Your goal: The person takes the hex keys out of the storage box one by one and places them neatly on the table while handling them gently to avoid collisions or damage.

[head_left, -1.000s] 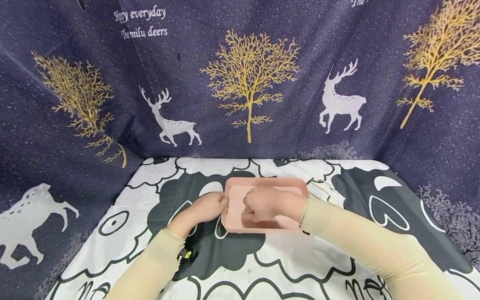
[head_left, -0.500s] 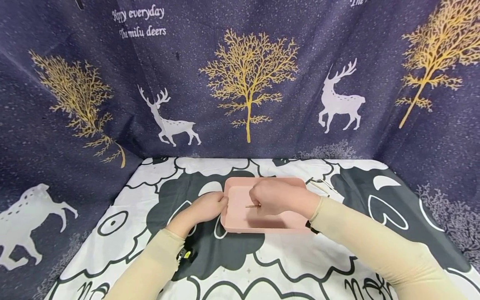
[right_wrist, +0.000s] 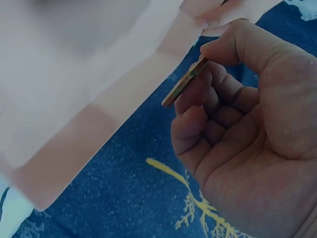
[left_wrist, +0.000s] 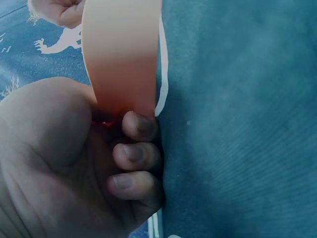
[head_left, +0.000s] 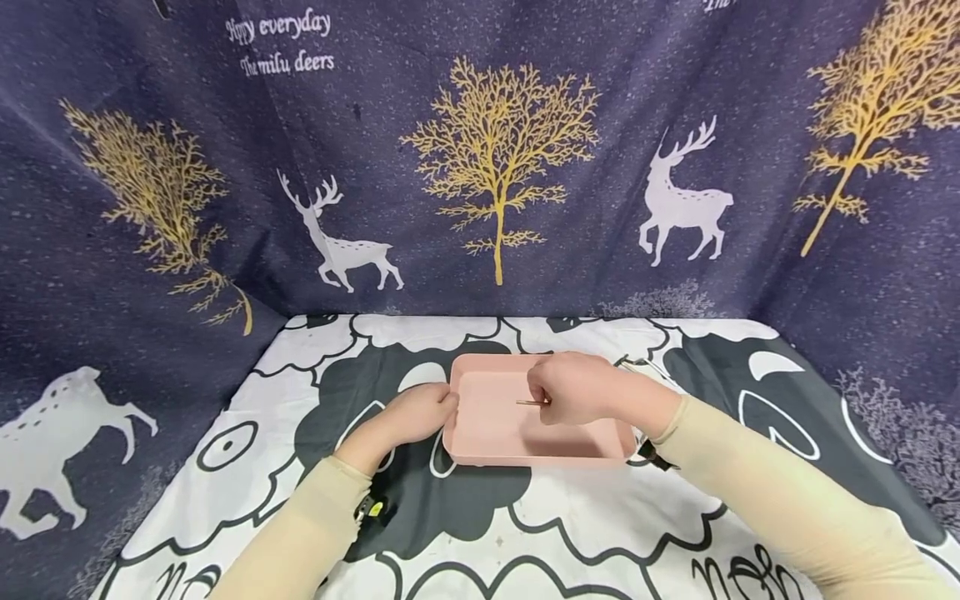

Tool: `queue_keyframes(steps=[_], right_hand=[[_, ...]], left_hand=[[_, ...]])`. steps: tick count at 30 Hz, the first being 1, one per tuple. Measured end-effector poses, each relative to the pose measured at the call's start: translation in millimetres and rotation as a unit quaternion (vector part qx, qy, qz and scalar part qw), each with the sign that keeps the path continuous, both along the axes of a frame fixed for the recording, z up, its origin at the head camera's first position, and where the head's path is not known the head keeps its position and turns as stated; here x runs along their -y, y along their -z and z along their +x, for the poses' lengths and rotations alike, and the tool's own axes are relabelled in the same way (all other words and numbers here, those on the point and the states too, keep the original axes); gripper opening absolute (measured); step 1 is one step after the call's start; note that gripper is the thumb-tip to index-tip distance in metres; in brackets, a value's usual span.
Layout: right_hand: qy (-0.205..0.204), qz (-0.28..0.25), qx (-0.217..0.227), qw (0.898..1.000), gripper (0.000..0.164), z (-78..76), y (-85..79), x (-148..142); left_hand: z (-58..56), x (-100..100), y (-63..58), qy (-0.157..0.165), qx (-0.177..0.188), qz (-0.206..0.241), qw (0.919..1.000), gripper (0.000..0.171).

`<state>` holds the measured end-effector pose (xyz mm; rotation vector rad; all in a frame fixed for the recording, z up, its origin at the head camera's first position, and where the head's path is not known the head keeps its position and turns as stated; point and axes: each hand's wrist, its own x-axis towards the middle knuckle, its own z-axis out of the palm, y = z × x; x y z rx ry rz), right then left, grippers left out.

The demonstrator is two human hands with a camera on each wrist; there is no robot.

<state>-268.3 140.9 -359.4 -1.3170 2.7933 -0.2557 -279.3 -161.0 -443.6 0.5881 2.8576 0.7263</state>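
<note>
A shallow pink rectangular tray point(head_left: 480, 460) sits on the patterned cloth. My left hand point(head_left: 420, 414) grips its left end; in the left wrist view several fingertips point(left_wrist: 132, 152) curl against the tray's wall point(left_wrist: 124, 54). Over the tray's right half, my right hand point(head_left: 576, 388) pinches a thin, short, brownish-gold flat piece point(head_left: 530, 403) between thumb and fingers. In the right wrist view this piece point(right_wrist: 183, 84) juts from the fingertips, apart from the tray point(right_wrist: 54, 173). Its exact kind is unclear. The tray floor under the right hand is partly hidden and shaded.
Just right of the tray lies a thin gold wire item point(head_left: 647, 365), partly hidden behind the right forearm. A black-and-white cloth point(head_left: 592, 517) covers the table. A dark blue curtain point(head_left: 450, 300) with deer and trees hangs behind and at both sides.
My right hand has moved right and slightly up over the tray, carrying the thin piece with it. More of the tray floor now shows. The left hand stays on the tray's left end.
</note>
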Motion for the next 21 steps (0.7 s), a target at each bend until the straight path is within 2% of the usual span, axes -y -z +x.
queue_keyframes(steps=[5,10,14,21], right_hand=[[-0.006,-0.014,-0.014,1.0,0.025,-0.9,-2.0,-18],[0.024,-0.008,0.0,1.0,0.025,4.3,3.1,-41],[0.041,-0.02,-0.003,0.999,0.025,5.2,1.6,-56],[0.088,-0.014,0.042,0.995,0.025,9.1,-7.0,-76]], left_hand=[[-1.5,1,0.9,-0.006,-0.003,0.006,1.0,0.036],[-1.1,-3,2.2,0.013,0.008,0.006,0.9999,0.038],[-0.1,-4,0.1,0.005,0.007,0.013,0.9999,0.038],[0.5,2,0.8,-0.004,0.012,0.01,0.9999,0.039]])
